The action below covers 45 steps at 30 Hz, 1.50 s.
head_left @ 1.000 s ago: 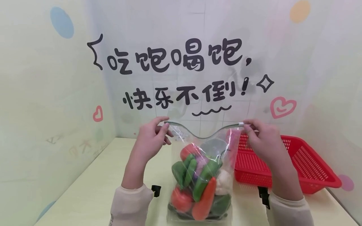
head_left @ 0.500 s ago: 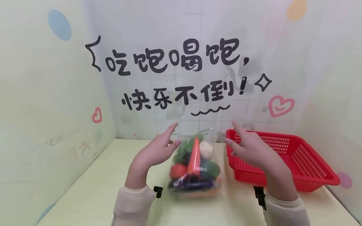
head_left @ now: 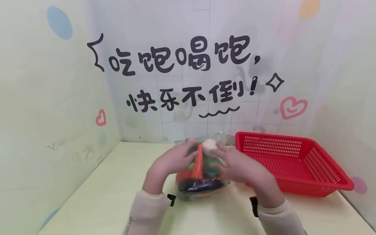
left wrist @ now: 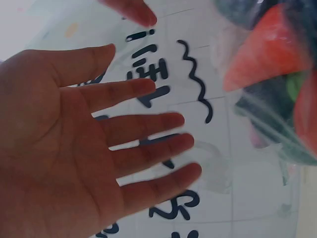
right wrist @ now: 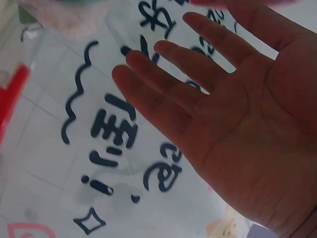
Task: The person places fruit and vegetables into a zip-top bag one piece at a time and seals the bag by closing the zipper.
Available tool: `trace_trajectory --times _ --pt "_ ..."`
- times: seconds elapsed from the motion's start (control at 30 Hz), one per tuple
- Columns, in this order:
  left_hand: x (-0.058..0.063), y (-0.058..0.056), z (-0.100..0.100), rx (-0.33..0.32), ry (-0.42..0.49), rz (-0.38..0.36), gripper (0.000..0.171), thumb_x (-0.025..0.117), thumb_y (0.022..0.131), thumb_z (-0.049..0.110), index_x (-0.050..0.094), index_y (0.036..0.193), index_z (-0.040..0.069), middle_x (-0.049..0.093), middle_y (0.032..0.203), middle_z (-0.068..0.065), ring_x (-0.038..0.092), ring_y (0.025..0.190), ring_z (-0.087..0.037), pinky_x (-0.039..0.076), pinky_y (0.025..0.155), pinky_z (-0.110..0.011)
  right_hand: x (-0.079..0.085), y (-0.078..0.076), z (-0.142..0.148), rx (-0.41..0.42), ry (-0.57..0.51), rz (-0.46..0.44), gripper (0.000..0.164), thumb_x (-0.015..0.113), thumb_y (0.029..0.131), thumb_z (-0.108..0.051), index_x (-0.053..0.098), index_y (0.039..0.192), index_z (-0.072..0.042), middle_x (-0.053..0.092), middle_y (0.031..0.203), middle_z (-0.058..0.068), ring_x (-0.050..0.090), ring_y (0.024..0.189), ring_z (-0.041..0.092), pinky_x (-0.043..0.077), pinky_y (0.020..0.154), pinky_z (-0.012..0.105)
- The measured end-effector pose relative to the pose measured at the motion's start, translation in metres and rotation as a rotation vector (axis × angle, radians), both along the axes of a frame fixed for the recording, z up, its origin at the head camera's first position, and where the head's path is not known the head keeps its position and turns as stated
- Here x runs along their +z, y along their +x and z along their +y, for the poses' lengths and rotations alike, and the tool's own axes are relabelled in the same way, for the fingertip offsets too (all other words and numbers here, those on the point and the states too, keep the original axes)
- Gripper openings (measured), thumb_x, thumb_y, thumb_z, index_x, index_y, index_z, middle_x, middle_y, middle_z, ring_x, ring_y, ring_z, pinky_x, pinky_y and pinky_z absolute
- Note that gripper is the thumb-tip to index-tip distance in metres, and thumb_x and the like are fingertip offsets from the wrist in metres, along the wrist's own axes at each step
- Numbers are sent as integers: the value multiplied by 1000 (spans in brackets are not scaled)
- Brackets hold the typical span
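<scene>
A clear zip bag [head_left: 215, 137] full of vegetables leans back on the table between my hands. Through its front show an orange carrot [head_left: 198, 163], a dark purple eggplant [head_left: 199, 185] along the bottom and a white bulb-like vegetable [head_left: 209, 145] near the top. My left hand [head_left: 173, 158] is at the bag's left side, overlapping it in the head view. On the other side, my right hand [head_left: 242, 164] overlaps the bag's right edge. Both wrist views show spread, straight fingers, as on the left palm [left wrist: 64, 134] and the right palm [right wrist: 247, 114].
A red perforated basket [head_left: 311, 189] stands on the right of the table, behind and beside my right forearm. The pale table [head_left: 97, 195] meets a white back wall [head_left: 182, 19] with black lettering and a side wall [head_left: 44, 107] on the left.
My hands held the bag up by its green zip edge, then let go and stood apart above it. Now the bag rests on the table and both hands have come inward and down to it.
</scene>
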<state>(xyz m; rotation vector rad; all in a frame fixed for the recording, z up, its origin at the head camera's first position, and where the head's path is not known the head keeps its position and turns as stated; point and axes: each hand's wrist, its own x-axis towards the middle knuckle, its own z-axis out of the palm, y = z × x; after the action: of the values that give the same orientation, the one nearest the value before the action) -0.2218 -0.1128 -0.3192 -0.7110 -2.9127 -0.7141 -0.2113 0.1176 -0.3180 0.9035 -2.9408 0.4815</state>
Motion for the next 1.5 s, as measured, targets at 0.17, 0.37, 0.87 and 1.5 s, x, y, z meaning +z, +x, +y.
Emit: trace_trajectory --times 0.17,0.37,0.87,1.5 --pt "-35 -10 28 79 -239 -120 62 42 101 44 26 153 14 21 153 -27 24 134 -49 34 103 -62 -40 -6 -24 3 177 -67 67 57 94 -45 35 149 -14 17 158 14 17 141 39 44 98 55" --pt "-72 -5 43 37 -369 -117 60 37 102 48 21 155 23 16 155 -24 30 133 -45 34 106 -56 -64 2 -19 -3 203 -15 77 57 90 -54 34 148 -9 20 155 21 18 138 45 46 94 56" --pt "-102 2 32 152 -364 -5 77 20 97 67 6 156 19 13 159 -9 12 141 -40 23 99 -74 -99 7 -13 -69 35 -51 103 40 80 -81 15 155 -15 1 158 21 1 141 43 46 91 60" --pt "-83 64 -38 422 -284 312 93 19 83 85 20 154 24 8 160 2 -10 143 -31 -11 95 -80 -88 37 70 -501 -2 -125 97 28 84 -81 12 156 -17 -9 157 22 -16 135 52 -18 93 78"
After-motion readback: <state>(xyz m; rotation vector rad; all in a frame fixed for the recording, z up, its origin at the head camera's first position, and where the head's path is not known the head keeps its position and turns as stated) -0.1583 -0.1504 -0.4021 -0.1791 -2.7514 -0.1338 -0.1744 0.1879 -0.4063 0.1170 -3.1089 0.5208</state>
